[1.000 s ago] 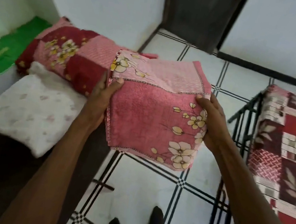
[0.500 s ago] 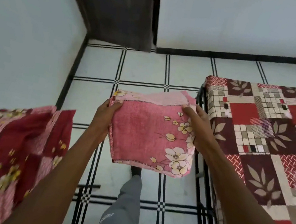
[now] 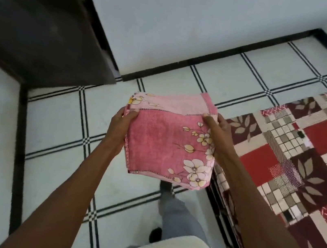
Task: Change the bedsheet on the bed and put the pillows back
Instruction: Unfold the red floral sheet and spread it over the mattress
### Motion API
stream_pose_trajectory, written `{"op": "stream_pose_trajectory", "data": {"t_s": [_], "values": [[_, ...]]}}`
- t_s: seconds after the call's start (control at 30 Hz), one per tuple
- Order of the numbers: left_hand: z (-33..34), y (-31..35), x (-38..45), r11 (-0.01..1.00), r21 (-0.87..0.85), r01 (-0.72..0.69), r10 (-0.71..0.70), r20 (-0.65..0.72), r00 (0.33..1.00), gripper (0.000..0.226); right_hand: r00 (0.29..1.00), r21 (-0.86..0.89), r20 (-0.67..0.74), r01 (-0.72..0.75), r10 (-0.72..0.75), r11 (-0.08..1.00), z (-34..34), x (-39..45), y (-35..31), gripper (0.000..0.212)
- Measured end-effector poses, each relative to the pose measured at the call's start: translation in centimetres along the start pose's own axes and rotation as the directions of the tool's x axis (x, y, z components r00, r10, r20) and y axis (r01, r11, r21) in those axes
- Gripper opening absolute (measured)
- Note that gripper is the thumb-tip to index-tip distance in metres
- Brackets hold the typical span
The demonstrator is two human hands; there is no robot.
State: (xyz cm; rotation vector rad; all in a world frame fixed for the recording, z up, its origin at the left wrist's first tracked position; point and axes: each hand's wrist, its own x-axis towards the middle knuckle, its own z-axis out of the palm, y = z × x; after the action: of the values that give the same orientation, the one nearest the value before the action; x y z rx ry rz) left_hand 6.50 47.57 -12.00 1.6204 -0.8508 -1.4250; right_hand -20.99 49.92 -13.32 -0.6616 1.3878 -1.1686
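White floor tiles (image 3: 61,125) with black grid lines lay beneath a folded pink floral bedsheet (image 3: 166,139), gripped at its left edge by the left hand (image 3: 120,124) and its right edge by the right hand (image 3: 220,132), just beside the patchwork-covered bed (image 3: 302,158).

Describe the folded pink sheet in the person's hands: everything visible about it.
The folded pink sheet is a thick, roughly square bundle of soft woven-looking cloth, deep pink with a paler pink band along its far edge and cream-and-yellow flowers clustered at its right side and far left corner. Stitched hems show along the edges. It is held level in the air above the tiled floor, just left of the bed. The left hand and right hand each have a grip on one side, thumbs on top.
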Motion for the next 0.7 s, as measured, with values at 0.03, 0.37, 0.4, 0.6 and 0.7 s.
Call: {"op": "stream_pose_trajectory", "data": {"t_s": [0.03, 0.37, 0.4, 0.6, 0.7], "values": [[0.9, 1.0, 3.1, 1.0, 0.024, -0.003, 0.003, 0.023, 1.0, 0.021, 1.0, 0.02, -0.021, 0.002, -0.001, 1.0, 0.4, 2.8, -0.4, 0.022], [13.4, 14.9, 33.5, 0.985, 0.171, 0.007, -0.051, 0.254, 0.966, 0.035, 0.959, 0.233, -0.272, -0.011, 0.076, 0.972, 1.6, 29.7, -6.4, 0.026], [15.0, 16.5, 35.6, 0.981, 0.195, 0.003, -0.057, 0.272, 0.961, 0.036, 0.949, 0.246, -0.305, -0.002, 0.079, 0.969, 1.3, 31.4, -7.5, 0.025], [25.9, 23.3, 46.6, 0.952, 0.303, -0.047, -0.093, 0.43, 0.898, 0.036, 0.867, 0.301, -0.493, 0.096, 0.069, 0.949, -1.7, 40.3, -13.0, 0.025], [31.9, 25.9, 51.0, 0.938, 0.335, -0.087, -0.112, 0.532, 0.839, 0.04, 0.805, 0.32, -0.589, 0.15, 0.072, 0.936, -3.8, 43.8, -15.3, 0.022]]}}
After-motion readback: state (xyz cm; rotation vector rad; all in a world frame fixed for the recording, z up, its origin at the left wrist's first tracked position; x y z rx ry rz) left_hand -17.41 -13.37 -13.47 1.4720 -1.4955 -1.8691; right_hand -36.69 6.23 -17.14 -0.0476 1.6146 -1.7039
